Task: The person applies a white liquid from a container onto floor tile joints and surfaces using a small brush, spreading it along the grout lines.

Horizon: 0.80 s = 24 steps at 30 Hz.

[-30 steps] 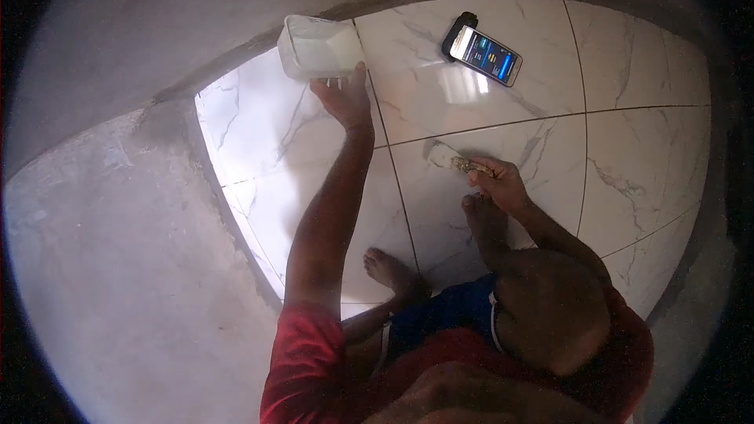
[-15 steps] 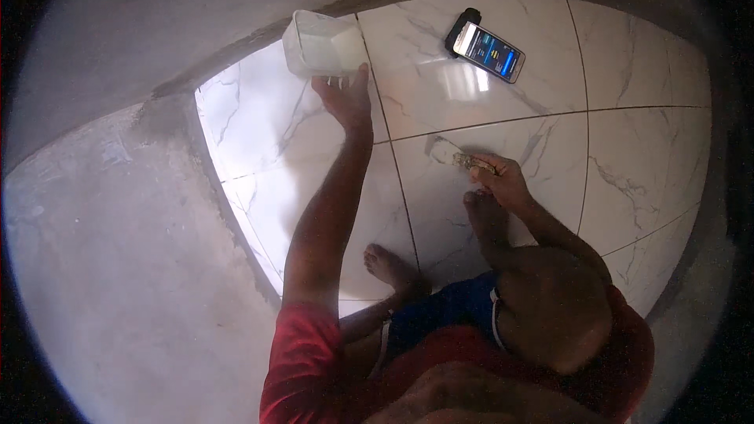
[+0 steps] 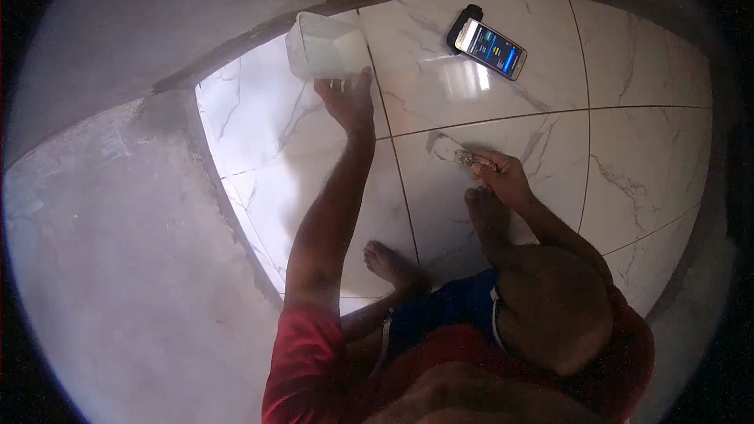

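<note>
A pale tub has edged rightward, gripped by the left hand, the right hand pinching a scraper.

The tub at the upper centre-left looks like thin, translucent whitish plastic, with smooth walls. Near the middle of the frame, the hand tool has a pale, flat end and a rough, blotchy handle; their materials are unclear. The floor tiles are smooth and glossy, marble-like with grey veins, throwing a bright reflection at the upper centre. The phone, upper right of centre, has a slick, glass-like screen; the black object against it looks dull. Across the upper left, the grey wall is matt and cement-like; the grey surface at left is also matt, rough along its edge. At the bottom, the red shirt and blue shorts are soft, matt cloth.
</note>
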{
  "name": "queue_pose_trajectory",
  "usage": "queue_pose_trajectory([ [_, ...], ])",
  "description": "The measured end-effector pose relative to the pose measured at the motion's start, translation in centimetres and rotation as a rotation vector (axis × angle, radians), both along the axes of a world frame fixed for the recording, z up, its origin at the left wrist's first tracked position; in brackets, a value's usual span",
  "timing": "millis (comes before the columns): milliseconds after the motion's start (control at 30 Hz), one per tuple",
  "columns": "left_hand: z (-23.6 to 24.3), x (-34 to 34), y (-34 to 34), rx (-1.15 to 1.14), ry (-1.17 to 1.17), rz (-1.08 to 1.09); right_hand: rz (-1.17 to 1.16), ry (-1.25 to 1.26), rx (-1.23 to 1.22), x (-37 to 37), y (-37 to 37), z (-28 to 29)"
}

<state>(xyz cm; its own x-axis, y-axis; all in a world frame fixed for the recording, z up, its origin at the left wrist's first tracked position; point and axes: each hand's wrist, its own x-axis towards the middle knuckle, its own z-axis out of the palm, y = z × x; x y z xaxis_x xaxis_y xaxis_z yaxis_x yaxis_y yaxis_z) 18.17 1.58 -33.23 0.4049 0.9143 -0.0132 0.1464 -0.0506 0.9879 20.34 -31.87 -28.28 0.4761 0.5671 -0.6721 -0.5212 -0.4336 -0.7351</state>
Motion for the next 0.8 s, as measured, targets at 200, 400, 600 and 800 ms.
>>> queue_pose_trajectory([
  [200,1.2,-0.5,-1.3,-0.029,0.041,-0.012,-0.109,0.023,0.067,-0.5,0.1,-0.2],
  [400,1.0,-2.1,-1.7,-0.043,0.049,-0.022,-0.051,-0.047,0.07,-0.6,0.0,-0.9],
  [600,1.0,-3.3,-3.2,-0.073,-0.006,0.009,0.028,-0.028,-0.019,-0.4,-0.1,-0.5],
  [800,1.1,-4.6,-4.3,-0.109,0.023,0.006,-0.013,-0.043,0.0,-0.8,0.3,-0.2],
])
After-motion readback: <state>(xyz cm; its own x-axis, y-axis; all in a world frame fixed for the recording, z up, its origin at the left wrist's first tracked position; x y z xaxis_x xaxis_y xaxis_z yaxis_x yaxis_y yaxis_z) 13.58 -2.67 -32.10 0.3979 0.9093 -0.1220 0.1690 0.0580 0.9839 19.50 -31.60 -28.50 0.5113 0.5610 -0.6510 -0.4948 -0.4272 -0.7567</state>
